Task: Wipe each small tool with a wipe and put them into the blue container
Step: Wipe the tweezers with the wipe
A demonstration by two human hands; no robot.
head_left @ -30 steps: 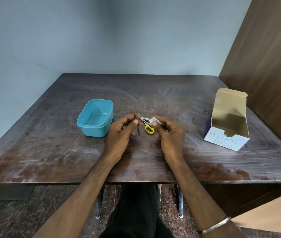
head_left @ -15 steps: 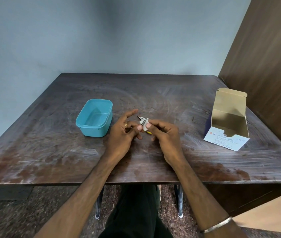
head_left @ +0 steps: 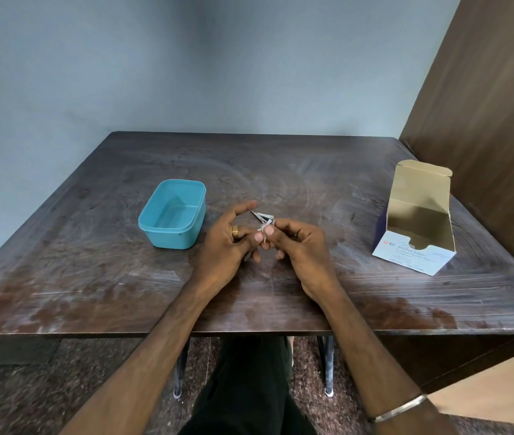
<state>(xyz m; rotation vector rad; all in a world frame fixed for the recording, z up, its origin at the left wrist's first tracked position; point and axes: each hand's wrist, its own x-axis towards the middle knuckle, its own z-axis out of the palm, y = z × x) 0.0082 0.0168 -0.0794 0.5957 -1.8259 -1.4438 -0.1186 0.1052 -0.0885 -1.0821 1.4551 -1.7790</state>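
scissors (head_left: 261, 216) tips past right hand (head_left: 301, 246) fingertips (wipe-wrapped)

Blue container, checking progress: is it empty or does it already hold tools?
Empty: the blue container shows only its bare floor; no tool lies inside.

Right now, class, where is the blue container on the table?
In the head view, the blue container sits left of centre on the table, just left of the person's left hand.
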